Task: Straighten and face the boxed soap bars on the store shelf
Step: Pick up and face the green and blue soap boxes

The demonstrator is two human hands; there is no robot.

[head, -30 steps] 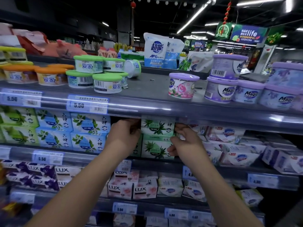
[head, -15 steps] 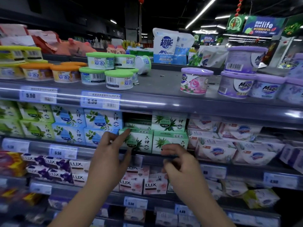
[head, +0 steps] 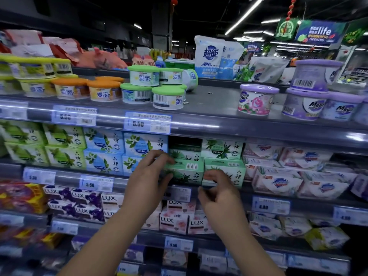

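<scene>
My left hand [head: 147,177] grips the left end of the pale-green cardboard soap box [head: 186,172] at the grey shelf [head: 66,178] front edge, long axis along the edge. My right hand [head: 220,194] is curled at its right end, pinch unclear.

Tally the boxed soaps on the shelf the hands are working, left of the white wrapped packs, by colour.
Lime green boxes: 4
Blue boxes: 4
Mint aloe boxes: 4, one set back
Total: 12

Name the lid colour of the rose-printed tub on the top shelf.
Pale purple lid, seen in the head view.
</scene>
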